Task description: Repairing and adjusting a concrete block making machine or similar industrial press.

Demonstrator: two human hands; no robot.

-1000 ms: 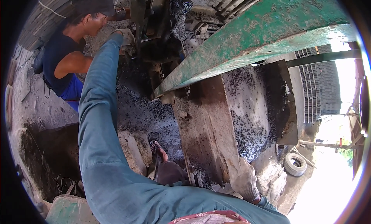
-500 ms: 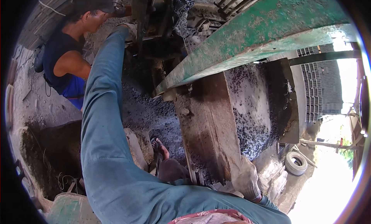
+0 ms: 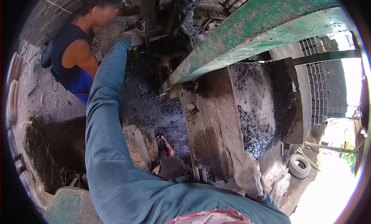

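My left arm, in a blue-green sleeve, stretches far forward. At its end my left hand (image 3: pixel 133 38), in a dirty pale glove, is closed beside a dark upright metal bar (image 3: pixel 148 21); what it holds is hidden. Close to my body on the right, my right hand (image 3: pixel 249 177), in a grey knit glove, is closed over the near right edge of a rusty, brown metal panel (image 3: pixel 210 119). Beyond that panel's right side lies a grey surface strewn with dark, crumbly material (image 3: pixel 257 104).
A thick green metal beam (image 3: pixel 247 38) slants across the upper right. At far left another person (image 3: pixel 75 54) in a dark sleeveless top bends near the machine. A tyre (image 3: pixel 299 166) lies at right, below stacked grey blocks (image 3: pixel 328 85). Dark grit (image 3: pixel 150 96) covers the ground.
The whole view has shifted slightly, so most things sit a little further right. The other person's head has turned somewhat. Both my hands keep their places at the machine and the panel.
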